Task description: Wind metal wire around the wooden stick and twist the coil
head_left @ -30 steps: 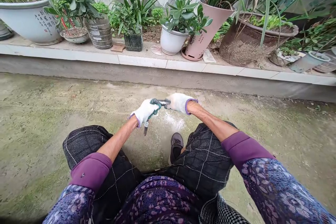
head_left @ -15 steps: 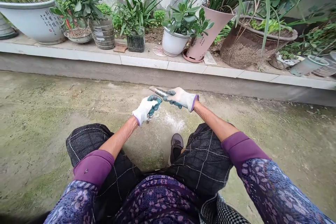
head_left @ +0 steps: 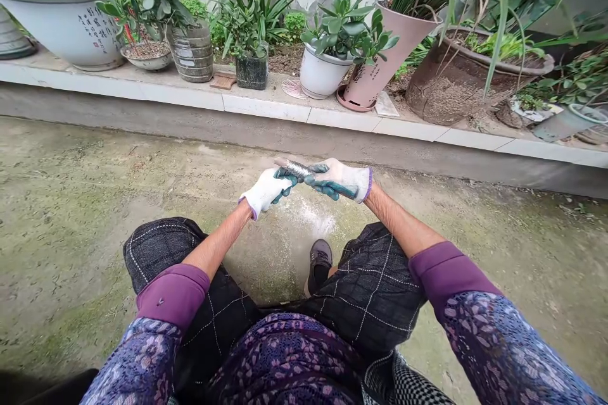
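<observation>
1. My left knee (head_left: pixel 161 247), in dark plaid trousers, sat below and to the left of my grips, well out of the way of the work.
2. My left grip (head_left: pixel 265 192), a white knit glove with green rubber fingers (head_left: pixel 284 178), was curled shut around the near end of the silvery ribbed rod (head_left: pixel 294 169), leaving its narrow tip free beyond them.
3. That rod lay almost level between my two grips, held steady above my knees. I could not tell whether it was metal or a fish.
4. My right grip (head_left: pixel 338 180) pressed its coated fingers over the far end, keeping the wrist straight and firm.
5. Below my grips, a pale wet splash (head_left: pixel 311 218) marked the concrete ground (head_left: pixel 95 202), just ahead of my shoe (head_left: pixel 320 259).
6. My right knee (head_left: pixel 375 291) sat below and to the right.
</observation>
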`<state>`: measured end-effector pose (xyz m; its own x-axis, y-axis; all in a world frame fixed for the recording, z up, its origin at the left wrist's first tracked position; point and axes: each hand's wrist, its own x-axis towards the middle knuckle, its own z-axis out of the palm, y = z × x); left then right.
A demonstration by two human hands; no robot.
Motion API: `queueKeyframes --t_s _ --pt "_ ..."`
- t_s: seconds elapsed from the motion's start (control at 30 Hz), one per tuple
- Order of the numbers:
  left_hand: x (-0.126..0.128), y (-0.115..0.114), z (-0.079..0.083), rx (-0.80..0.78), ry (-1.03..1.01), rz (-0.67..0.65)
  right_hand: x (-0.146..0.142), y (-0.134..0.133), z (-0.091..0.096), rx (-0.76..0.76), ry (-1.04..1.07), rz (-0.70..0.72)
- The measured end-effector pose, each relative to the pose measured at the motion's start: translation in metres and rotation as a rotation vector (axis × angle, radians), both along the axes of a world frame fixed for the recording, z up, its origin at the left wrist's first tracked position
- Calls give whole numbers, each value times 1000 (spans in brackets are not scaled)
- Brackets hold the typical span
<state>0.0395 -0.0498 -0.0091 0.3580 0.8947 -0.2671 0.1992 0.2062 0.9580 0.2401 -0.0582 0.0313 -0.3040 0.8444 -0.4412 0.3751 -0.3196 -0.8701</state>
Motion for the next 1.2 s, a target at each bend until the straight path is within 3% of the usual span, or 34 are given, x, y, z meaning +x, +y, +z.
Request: queueKeyframes --t_s 0.23,0.57,0.7,0.97,1.2 --pt "0 0 -9 -8 -37 -52 1 0 -3 44 -19 20" --pt "3 -7 0 -52 -15 -92 -8 -4 5 10 -107 100" --pt "-2 -2 -1 50 -62 -129 -5 3 9 40 -127 121" --pt "-4 12 -8 92 -147 -30 -2 8 7 62 -89 152" --pt "-6 6 2 48 -270 -23 -1 9 16 70 -72 8"
